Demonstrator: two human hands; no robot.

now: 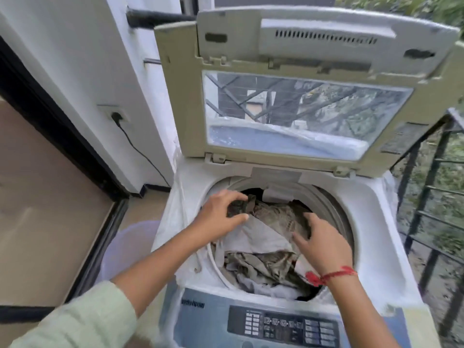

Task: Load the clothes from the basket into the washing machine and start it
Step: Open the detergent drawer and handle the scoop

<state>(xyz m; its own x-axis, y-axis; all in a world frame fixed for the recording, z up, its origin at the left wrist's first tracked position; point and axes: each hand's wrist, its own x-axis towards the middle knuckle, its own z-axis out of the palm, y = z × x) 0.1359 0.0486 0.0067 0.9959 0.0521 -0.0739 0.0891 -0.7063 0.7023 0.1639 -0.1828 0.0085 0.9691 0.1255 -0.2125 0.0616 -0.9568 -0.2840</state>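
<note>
Washer [369,222], centre, lid up: full of clothes [263,262]. Left hand [218,213] grips dark cloth [237,209]; right hand [324,247] spread, pressing clothes.

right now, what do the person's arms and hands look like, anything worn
The left hand is bare, the forearm uncovered up to a pale green sleeve near the elbow. The right hand is bare too, with a red thread tied round the wrist, knotted on one side. No sleeve shows on that arm.

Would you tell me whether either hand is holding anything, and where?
The left hand grips a dark garment by a bunched fold; the right hand rests open on the clothes.
</note>
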